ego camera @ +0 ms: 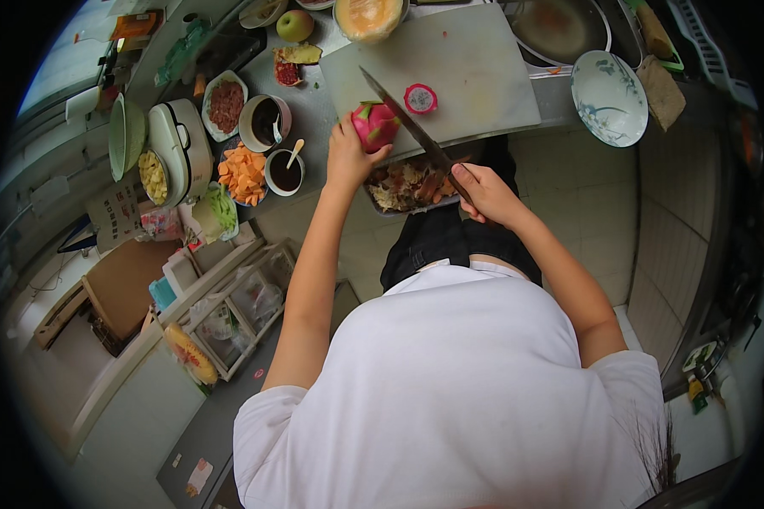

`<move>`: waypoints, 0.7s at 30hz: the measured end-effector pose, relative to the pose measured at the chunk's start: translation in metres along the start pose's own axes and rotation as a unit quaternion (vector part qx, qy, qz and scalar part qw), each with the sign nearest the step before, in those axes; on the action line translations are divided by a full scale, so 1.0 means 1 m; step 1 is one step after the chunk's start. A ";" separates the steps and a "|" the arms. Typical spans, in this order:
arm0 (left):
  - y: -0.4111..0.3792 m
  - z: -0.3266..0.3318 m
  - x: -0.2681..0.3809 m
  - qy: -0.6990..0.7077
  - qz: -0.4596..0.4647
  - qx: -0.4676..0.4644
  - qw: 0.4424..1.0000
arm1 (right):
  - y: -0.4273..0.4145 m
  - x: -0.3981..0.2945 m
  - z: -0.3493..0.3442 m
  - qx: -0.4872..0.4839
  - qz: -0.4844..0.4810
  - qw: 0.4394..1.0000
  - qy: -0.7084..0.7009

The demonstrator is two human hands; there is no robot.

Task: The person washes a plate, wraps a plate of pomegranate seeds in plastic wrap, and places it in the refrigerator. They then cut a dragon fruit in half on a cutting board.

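My left hand (350, 156) grips a pink dragon fruit (377, 126) at the front left of a white cutting board (490, 70). In my right hand (489, 194) is the handle of a long kitchen knife (407, 121). Its blade slants up and left over the board, tip beyond the fruit. A cut end piece of dragon fruit (421, 99) lies on the board to the right of the blade, its speckled white flesh facing up. Whether the blade touches the held fruit I cannot tell.
Below the board's edge sits a bin of food scraps (395, 191). Left are a plate of orange cubes (243, 175), bowls of dark sauce (284, 172), minced meat (226, 105) and an apple (295, 25). A floral plate (610, 98) stands right, near the sink (560, 32).
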State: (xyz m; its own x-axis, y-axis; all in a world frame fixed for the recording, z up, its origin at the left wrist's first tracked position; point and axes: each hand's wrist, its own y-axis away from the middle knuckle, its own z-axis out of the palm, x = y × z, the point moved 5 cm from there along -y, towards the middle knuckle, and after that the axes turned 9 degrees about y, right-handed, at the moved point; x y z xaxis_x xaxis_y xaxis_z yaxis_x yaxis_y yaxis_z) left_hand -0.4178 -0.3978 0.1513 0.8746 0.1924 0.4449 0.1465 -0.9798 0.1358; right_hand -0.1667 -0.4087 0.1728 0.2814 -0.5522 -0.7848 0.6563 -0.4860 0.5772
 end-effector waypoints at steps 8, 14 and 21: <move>-0.003 0.002 -0.002 -0.003 0.016 0.037 0.999 | -0.003 -0.012 0.004 -0.025 -0.013 0.999 0.039; -0.002 0.004 -0.002 -0.022 0.003 0.032 0.999 | -0.009 -0.014 0.001 -0.047 0.019 0.998 0.040; -0.002 0.005 0.004 -0.020 -0.025 0.024 0.999 | -0.089 0.020 0.000 -0.020 -0.044 0.996 0.072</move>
State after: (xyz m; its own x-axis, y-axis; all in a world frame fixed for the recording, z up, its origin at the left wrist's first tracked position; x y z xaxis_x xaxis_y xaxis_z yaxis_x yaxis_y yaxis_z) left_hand -0.4120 -0.3956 0.1481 0.8832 0.2391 0.4034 0.2106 -0.9709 0.1142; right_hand -0.2200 -0.3766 0.1059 0.3161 -0.4047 -0.8581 0.7091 -0.5001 0.4971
